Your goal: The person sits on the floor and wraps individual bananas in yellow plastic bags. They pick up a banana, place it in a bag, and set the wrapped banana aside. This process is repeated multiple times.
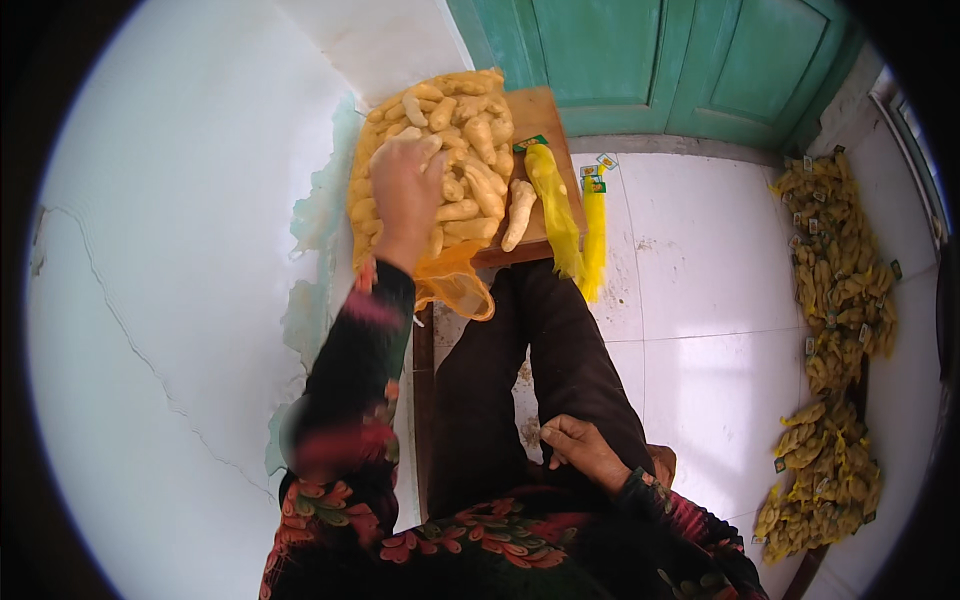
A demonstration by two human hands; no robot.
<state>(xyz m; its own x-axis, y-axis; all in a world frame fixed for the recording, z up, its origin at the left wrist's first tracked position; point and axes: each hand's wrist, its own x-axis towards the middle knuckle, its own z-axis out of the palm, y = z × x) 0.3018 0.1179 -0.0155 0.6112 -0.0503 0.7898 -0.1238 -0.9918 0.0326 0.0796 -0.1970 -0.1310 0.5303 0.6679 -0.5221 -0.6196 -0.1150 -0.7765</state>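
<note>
My left hand (409, 191), blurred, reaches onto the heap of pale tan, knobbly roots (484, 187) in a large orange mesh bag (454, 289). Its fingers are curled among the roots; whether it grips one I cannot tell. The bag's loose orange mouth droops towards me over the front edge of a wooden stool or low table (536, 112). To the bag's right, one single root (519, 214) lies on the wood. Beside that root is a yellow net bag (555, 206) with a green label and a pale lump showing inside. My right hand (589, 446) rests on my thigh, fingers curled, with nothing visible in it.
More yellow netting (594, 232) with labels hangs at the wooden top's right edge. Filled, labelled net bags (840, 285) line the right wall. A peeling wall (187, 262) stands close on the left, a green panelled door (600, 60) ahead. White tiles (705, 247) cover the floor.
</note>
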